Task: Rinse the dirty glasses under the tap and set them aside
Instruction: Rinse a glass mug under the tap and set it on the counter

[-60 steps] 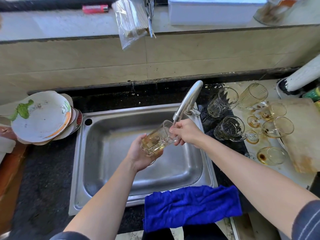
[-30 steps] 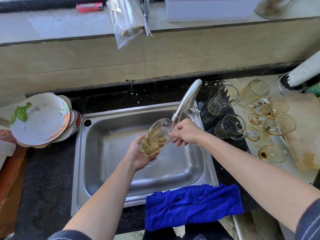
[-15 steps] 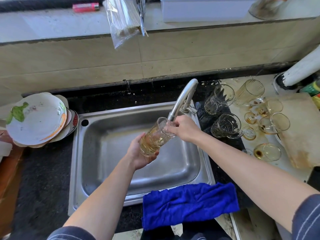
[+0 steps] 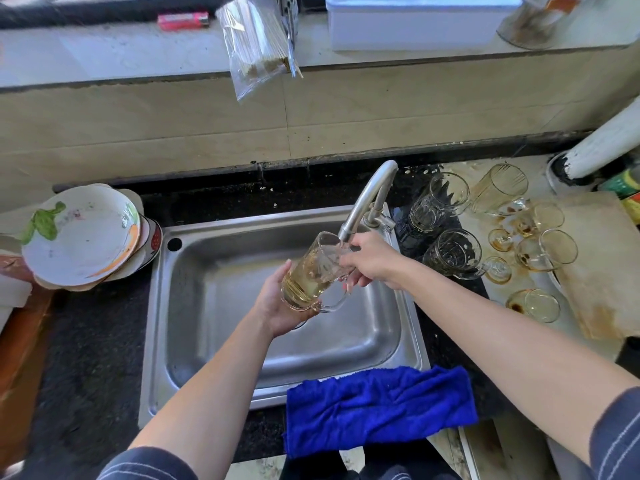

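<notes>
A clear glass mug (image 4: 313,273) with yellowish liquid in it is tilted over the steel sink (image 4: 221,306), its mouth right under the tap spout (image 4: 367,202). My left hand (image 4: 277,306) grips its base from below. My right hand (image 4: 369,259) holds the rim, fingers reaching into the mouth. Two clear ribbed glasses (image 4: 438,200) (image 4: 453,252) stand on the black counter right of the tap. Several stained glasses (image 4: 545,249) lie and stand further right.
A blue cloth (image 4: 377,407) hangs over the sink's front edge. Stacked dirty plates (image 4: 79,233) sit left of the sink. A stained cutting board (image 4: 602,265) lies at far right. The ledge above holds a bag of sticks (image 4: 256,39), a red lighter (image 4: 183,19) and a white box (image 4: 415,19).
The mug stays under the spout in both hands; it has tipped a little more upright and its handle now shows at the lower right. The liquid inside has shifted.
</notes>
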### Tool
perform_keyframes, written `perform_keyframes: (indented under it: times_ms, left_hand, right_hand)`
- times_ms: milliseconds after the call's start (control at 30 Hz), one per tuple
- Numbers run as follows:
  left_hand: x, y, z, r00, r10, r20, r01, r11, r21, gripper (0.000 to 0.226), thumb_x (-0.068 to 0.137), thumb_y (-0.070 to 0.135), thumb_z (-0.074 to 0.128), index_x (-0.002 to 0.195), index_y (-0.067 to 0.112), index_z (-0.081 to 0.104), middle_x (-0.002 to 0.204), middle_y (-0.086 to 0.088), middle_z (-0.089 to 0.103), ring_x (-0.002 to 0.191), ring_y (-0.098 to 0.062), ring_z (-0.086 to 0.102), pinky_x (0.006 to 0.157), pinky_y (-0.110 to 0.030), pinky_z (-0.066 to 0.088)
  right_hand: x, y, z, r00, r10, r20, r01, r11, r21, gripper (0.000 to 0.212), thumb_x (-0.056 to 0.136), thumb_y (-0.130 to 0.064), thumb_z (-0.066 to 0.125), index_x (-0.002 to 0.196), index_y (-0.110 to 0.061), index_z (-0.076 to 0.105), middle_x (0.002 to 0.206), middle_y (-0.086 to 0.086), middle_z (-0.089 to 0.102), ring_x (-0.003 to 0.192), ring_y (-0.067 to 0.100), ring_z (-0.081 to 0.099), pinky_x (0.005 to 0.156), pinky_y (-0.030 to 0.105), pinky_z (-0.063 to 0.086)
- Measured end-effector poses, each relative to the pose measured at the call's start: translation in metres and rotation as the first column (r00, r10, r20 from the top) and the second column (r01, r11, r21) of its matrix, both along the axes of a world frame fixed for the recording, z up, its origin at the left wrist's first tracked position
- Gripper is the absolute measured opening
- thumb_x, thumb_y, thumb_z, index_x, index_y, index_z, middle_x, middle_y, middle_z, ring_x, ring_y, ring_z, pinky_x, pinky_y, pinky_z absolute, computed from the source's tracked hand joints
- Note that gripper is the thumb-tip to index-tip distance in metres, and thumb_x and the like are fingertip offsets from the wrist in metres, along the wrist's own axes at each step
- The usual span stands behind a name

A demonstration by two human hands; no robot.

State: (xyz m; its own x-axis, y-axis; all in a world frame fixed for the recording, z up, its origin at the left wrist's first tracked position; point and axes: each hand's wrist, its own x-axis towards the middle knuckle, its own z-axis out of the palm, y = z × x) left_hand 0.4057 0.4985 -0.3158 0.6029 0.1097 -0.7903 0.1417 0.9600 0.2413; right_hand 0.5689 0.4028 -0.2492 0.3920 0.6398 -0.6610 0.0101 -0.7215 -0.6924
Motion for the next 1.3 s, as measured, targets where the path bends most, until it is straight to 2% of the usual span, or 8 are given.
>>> perform_keyframes:
  times_ms: [233,500,700,833,967,1100,1200,1300]
  left_hand:
    - [0.004,0.006,0.017,0.994,-0.014,-0.11,0.052,0.934,0.354,0.031,0.094,0.037,0.052,0.11,0.011,0.059,0.096,-0.014,0.067,0.066,-0.023,0.061,0.054,-0.027,0.044]
    - [0.01,0.023,0.061,0.949,-0.036,-0.312,0.313,0.187,0.931,0.019,0.088,0.032,0.065,0.1,0.02,0.057,0.102,-0.004,0.058,0.089,-0.014,0.053,0.082,-0.03,0.043]
    - [0.01,0.019,0.072,0.962,-0.119,-0.244,0.248,0.019,0.969,0.017,0.092,0.027,0.062,0.105,0.018,0.056,0.105,-0.002,0.054,0.092,-0.011,0.053,0.083,-0.019,0.042]
    - [0.017,0.019,0.054,0.97,-0.043,-0.238,0.238,0.348,0.907,0.014,0.098,0.025,0.05,0.103,0.013,0.055,0.093,-0.004,0.056,0.077,-0.012,0.051,0.064,-0.022,0.042]
    - [0.022,0.031,0.023,0.915,-0.202,-0.349,0.374,0.749,0.547,0.031,0.097,0.03,0.052,0.114,0.005,0.057,0.105,-0.015,0.064,0.078,-0.025,0.061,0.061,-0.034,0.051]
    - [0.027,0.023,0.005,0.894,-0.387,-0.226,0.423,0.895,0.141,0.048,0.093,0.049,0.049,0.122,0.011,0.053,0.115,-0.022,0.063,0.089,-0.04,0.066,0.068,-0.044,0.057]
    - [0.04,0.015,-0.003,0.931,-0.306,-0.196,0.343,0.92,0.189,0.034,0.093,0.044,0.049,0.103,0.013,0.062,0.088,-0.013,0.07,0.073,-0.029,0.068,0.07,-0.036,0.051]
    - [0.05,0.02,-0.007,0.967,-0.163,-0.197,0.211,0.944,0.254,0.027,0.094,0.037,0.049,0.091,0.014,0.062,0.068,-0.008,0.069,0.068,-0.024,0.063,0.072,-0.037,0.048]
  right_hand:
    - [-0.001,-0.007,-0.012,0.99,-0.099,-0.096,0.093,0.993,-0.068,0.018,0.098,-0.014,0.055,0.113,-0.005,0.059,0.089,0.013,0.064,0.057,0.017,0.065,0.04,0.021,0.047]
    - [-0.008,-0.015,-0.032,0.855,-0.275,-0.439,0.255,0.961,-0.105,0.044,0.096,-0.034,0.058,0.132,-0.009,0.051,0.119,0.016,0.064,0.081,0.025,0.07,0.049,0.024,0.051]
    - [-0.012,-0.016,-0.033,0.626,-0.277,-0.729,0.262,0.955,-0.137,0.042,0.094,-0.037,0.059,0.127,-0.014,0.049,0.096,0.014,0.071,0.068,0.015,0.068,0.043,0.015,0.049]
    - [-0.008,-0.011,-0.028,0.721,-0.347,-0.6,0.414,0.91,-0.029,0.015,0.093,-0.005,0.061,0.107,-0.004,0.059,0.08,0.014,0.072,0.051,0.009,0.062,0.041,0.015,0.048]
    - [0.004,-0.013,-0.011,0.993,-0.115,0.032,0.105,0.969,0.225,0.014,0.093,-0.003,0.059,0.09,-0.016,0.061,0.077,0.011,0.068,0.056,0.019,0.064,0.046,0.024,0.05]
    - [-0.001,-0.022,0.0,0.921,0.07,0.384,-0.187,0.943,0.276,0.018,0.094,-0.01,0.057,0.087,-0.026,0.061,0.069,-0.007,0.063,0.053,0.012,0.064,0.056,0.028,0.053]
    - [-0.003,-0.035,-0.005,0.892,0.06,0.447,-0.209,0.933,0.293,0.018,0.096,-0.014,0.055,0.11,-0.023,0.064,0.082,-0.005,0.07,0.065,0.008,0.065,0.069,0.027,0.051]
    - [0.0,-0.057,-0.009,0.67,-0.072,0.739,-0.26,0.909,0.324,0.028,0.093,-0.013,0.059,0.12,-0.015,0.065,0.106,0.001,0.07,0.095,0.012,0.064,0.081,0.028,0.052]
